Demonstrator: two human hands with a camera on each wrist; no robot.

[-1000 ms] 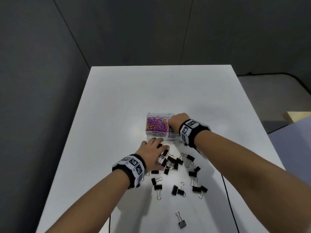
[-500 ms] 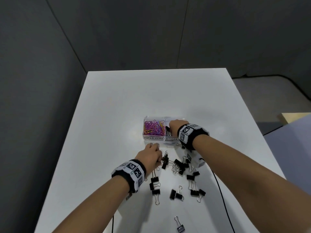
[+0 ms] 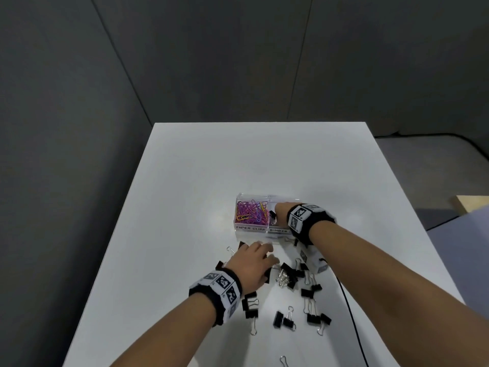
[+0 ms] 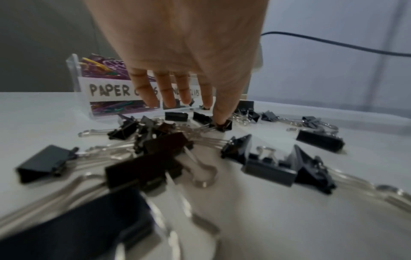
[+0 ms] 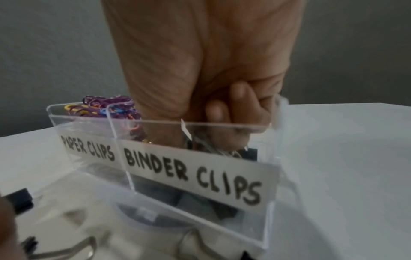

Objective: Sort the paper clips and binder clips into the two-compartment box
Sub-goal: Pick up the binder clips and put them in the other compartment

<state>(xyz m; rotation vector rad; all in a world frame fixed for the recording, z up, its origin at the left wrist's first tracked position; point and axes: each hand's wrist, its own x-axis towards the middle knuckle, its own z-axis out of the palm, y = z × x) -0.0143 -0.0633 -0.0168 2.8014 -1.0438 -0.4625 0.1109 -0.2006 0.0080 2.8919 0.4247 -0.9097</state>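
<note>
Binder clips [image 3: 293, 279] lie scattered, black with silver wire handles, on the white table [image 3: 185, 181] just in front of the clear two-compartment box [image 3: 239, 205]; one stray sits alone at the near table edge [image 3: 284, 362]. In the left wrist view they crowd the foreground [image 4: 166, 146], some overlapping, handles splayed flat. The box stands mid-table, with a paper label across its front wall. Its left compartment, marked PAPER CLIPS [image 5: 87, 149], is piled with coloured paper clips [image 3: 251, 211], mostly purple and pink, some yellow and blue. Its right compartment, marked BINDER CLIPS [image 5: 191, 173], holds a few dark binder clips at the bottom [image 5: 200, 200].

Right hand [image 5: 200, 70] is lowered into the binder-clip compartment, fingers curled inward; silver wire handles show below the fingers, so it seems to be gripping binder clips, though the label hides most of them. In the head view only its wrist and knuckles [image 3: 281, 211] show above the box rim.

Left hand [image 3: 254, 263] is palm down over the loose pile, fingers straight and spread. In the wrist view the thumb tip [image 4: 221, 116] presses on one black clip [image 4: 224, 125]; the other fingertips [image 4: 153, 102] hang just above the table near the box front. It holds nothing.

Both wrists wear black bands with square black-and-white markers [image 3: 221, 283]. A black cable [image 3: 352, 319] runs along the table to the right of the clips.
</note>
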